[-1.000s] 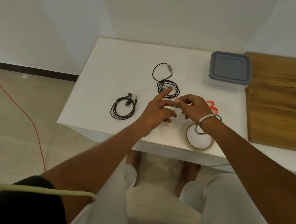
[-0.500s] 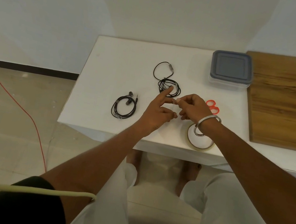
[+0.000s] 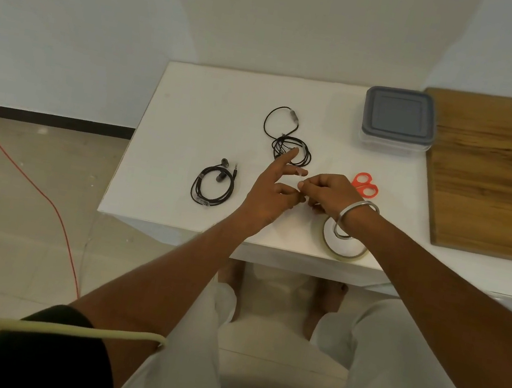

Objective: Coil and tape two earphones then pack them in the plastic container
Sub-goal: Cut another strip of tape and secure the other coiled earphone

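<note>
Pinched between the right hand (image 3: 331, 193) fingertips is what looks like a small strip of clear tape, being drawn off the left hand (image 3: 269, 196), whose index finger points out straight while the others curl; the strip is too small to be sure of. Over the last second the two hands have closed together and barely shifted otherwise, so a tape piece seems to be passing across for the second earphone. That earphone (image 3: 291, 147) lies coiled but with a loose loop, just beyond the left fingertip. The first earphone (image 3: 212, 185) sits coiled on the counter (image 3: 195, 101), apparently taped. Tape roll (image 3: 344, 248) lies under the right wrist, scissors (image 3: 364, 185) beside, container (image 3: 398, 120) lidded, well apart.
</note>
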Available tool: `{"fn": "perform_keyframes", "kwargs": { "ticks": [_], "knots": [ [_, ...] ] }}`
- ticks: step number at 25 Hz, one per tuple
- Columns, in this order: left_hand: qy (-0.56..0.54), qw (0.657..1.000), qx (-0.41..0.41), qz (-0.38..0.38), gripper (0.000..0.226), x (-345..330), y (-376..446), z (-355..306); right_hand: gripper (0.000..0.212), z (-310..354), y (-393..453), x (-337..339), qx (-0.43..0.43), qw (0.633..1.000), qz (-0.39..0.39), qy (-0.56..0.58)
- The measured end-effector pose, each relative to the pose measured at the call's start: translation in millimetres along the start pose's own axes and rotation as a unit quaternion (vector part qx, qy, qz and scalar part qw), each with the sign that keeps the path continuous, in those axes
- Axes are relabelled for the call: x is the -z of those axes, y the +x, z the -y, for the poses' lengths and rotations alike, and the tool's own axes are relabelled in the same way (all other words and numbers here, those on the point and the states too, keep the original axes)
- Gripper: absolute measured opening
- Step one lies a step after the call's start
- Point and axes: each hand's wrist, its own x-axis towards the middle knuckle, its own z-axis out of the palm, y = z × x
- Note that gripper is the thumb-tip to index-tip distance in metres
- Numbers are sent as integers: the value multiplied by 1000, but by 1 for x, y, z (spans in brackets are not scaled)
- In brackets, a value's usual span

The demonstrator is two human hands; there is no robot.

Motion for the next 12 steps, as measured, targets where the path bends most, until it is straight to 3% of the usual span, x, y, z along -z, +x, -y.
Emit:
{"fn": "perform_keyframes", "kwargs": {
  "ticks": [6,10,12],
  "knots": [
    [26,1000,-7,-5,80,2,5,4,17,-3,4,7,-8,998,-23,60],
    [151,988,-32,20,80,7,10,2,14,-5,4,15,-8,995,-56,84],
    [204,977,-66,-5,71,13,15,-6,11,-8,5,23,-11,992,-73,100]
  ]
}}
